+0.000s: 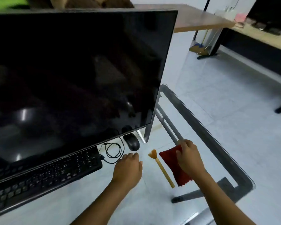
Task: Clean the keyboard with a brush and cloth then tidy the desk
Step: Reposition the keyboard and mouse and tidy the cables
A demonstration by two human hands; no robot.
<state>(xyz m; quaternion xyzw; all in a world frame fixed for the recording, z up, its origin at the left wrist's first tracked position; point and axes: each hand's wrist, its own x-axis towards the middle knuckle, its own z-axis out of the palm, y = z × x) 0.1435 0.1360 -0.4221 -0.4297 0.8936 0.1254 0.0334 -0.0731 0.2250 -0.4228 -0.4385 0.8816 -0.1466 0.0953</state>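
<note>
— Glass desk (206, 127), see-through top with pale floor tiles showing under it, and a big dark monitor (71, 70) taking up most of it. Where's the kit?

— Right of the black keyboard (44, 174). The brush (162, 169) lies flat with its bristles pointing away — just beside it, the red cloth (172, 161). The right hand (189, 158) rests on the cloth with fingers curled over its far edge; whether it has actually pinched the fabric, I cannot tell. The left hand (128, 166) hovers loosely curled near the keyboard's right end, holding nothing.

— What could go wrong?

— Dragging the cloth could nudge the brush, since they lie so close, and it might roll toward the desk's near edge. The left hand is also close to the looped cable (113, 151) and the mouse (132, 142); a careless sweep could snag the loop.

— Any containers to tidy into?

— None that I can see on this desk — no tray, box or bin.
</note>
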